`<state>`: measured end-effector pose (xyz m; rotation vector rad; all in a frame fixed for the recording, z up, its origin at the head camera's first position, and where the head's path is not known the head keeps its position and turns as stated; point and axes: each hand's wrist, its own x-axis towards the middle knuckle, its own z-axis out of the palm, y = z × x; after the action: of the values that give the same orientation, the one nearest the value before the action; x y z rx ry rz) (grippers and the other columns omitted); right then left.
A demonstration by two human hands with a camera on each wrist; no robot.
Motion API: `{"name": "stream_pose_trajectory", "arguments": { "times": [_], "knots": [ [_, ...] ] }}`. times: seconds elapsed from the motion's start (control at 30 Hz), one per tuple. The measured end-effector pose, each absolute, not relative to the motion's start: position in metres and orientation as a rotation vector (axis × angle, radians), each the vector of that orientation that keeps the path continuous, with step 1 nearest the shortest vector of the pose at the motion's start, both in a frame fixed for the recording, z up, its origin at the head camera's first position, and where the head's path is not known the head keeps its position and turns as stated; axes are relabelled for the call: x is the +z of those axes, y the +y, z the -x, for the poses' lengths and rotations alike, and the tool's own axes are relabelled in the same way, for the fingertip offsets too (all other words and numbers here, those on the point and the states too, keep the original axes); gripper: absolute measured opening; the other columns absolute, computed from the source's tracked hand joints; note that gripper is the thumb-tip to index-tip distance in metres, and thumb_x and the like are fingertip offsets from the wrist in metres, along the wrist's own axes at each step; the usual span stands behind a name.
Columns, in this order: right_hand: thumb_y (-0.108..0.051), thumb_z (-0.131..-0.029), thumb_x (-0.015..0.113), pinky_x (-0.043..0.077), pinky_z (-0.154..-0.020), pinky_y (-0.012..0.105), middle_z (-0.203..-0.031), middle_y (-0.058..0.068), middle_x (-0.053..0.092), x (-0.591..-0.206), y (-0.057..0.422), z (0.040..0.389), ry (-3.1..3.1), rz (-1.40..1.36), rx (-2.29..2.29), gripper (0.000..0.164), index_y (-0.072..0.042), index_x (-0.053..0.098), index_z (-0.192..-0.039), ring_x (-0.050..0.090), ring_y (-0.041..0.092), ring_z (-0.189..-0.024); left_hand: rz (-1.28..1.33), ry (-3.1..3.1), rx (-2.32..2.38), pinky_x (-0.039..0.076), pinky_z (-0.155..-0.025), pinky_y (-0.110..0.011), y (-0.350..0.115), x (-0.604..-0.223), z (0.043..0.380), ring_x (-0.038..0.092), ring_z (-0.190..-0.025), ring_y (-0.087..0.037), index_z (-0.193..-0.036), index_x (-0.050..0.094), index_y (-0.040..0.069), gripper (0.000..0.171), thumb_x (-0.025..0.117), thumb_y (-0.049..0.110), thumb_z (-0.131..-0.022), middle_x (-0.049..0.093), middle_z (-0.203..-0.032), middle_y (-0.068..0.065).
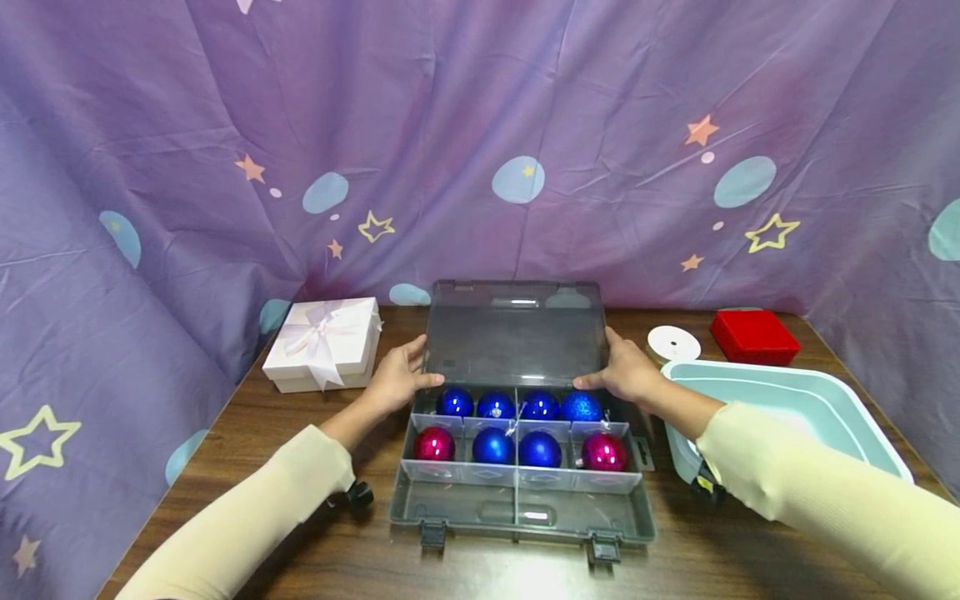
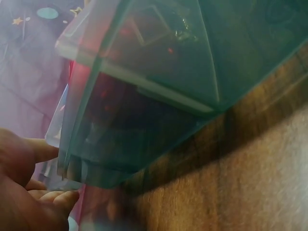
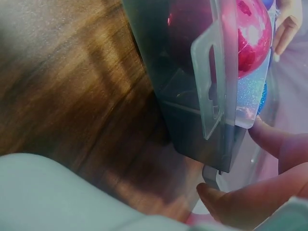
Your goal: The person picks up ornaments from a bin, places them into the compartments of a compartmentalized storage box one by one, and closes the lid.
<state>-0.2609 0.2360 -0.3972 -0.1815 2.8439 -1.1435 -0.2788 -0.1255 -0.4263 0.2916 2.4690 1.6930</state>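
A clear grey plastic organizer box [image 1: 457, 507] lies on the table with its lid [image 1: 517, 333] raised at the back. Its compartments hold shiny ball ornaments: several blue ones [image 1: 492, 447] and a pink one [image 1: 434, 444] at the left, another pink one [image 1: 606, 452] at the right. My left hand [image 1: 397, 372] holds the lid's left edge, thumb in front at the lower corner. At the opposite edge, my right hand [image 1: 626, 367] grips the lid, its thumb also in front. The right wrist view shows the right thumb and a finger [image 3: 231, 202] around the box's back corner.
At the back left stands a white gift box [image 1: 322, 342] with a ribbon bow. A pale teal basin [image 1: 787, 408] is on the right, with a white spool [image 1: 673, 342] and a red box [image 1: 754, 337] behind it. A patterned purple cloth [image 1: 480, 150] hangs behind the table.
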Motion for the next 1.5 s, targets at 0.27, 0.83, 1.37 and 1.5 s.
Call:
{"name": "stream_pose_trajectory", "arguments": {
  "times": [0.27,0.83,1.37,1.5],
  "knots": [
    [-0.016,-0.075,0.092,0.04,-0.11,0.066,-0.134,0.045,0.047,-0.393,0.235,0.258,2.95,0.142,-1.148,0.108,0.012,0.025,-0.155,0.048,0.056,-0.127,-0.241,2.38,1.967,0.045,-0.109,-0.039,-0.121,-0.418,0.278,0.043,-0.143,-0.043,-0.154,0.028,-0.015,0.07,0.064,-0.011,-0.094,0.034,-0.159,-0.03],
    [-0.017,-0.098,0.07,0.041,-0.114,0.061,-0.155,0.039,0.033,-0.36,0.245,0.258,2.664,0.079,-1.62,0.091,0.003,0.01,-0.163,0.038,0.052,-0.143,-0.186,2.187,2.212,0.035,-0.122,-0.046,-0.121,-0.383,0.285,0.035,-0.15,-0.037,-0.156,0.031,-0.01,0.055,0.043,-0.005,-0.102,0.035,-0.159,-0.031],
    [-0.063,-0.105,0.031,0.01,-0.126,0.059,-0.168,0.033,-0.002,-0.319,0.254,0.235,2.159,0.14,-1.985,0.1,0.011,-0.008,-0.159,0.004,0.049,-0.155,-0.199,2.213,2.131,0.035,-0.12,-0.056,-0.13,-0.338,0.269,0.039,-0.144,-0.051,-0.154,0.028,-0.016,0.075,0.027,0.046,-0.112,0.036,-0.152,-0.042],
    [-0.069,-0.101,0.03,0.009,-0.125,0.059,-0.166,0.037,0.0,-0.312,0.259,0.231,2.102,0.114,-1.994,0.107,0.014,-0.007,-0.158,0.007,0.05,-0.154,-0.194,2.209,2.047,0.036,-0.119,-0.055,-0.135,-0.328,0.264,0.04,-0.143,-0.05,-0.151,0.028,-0.019,0.084,0.021,0.054,-0.11,0.038,-0.151,-0.042]
  ]
}}
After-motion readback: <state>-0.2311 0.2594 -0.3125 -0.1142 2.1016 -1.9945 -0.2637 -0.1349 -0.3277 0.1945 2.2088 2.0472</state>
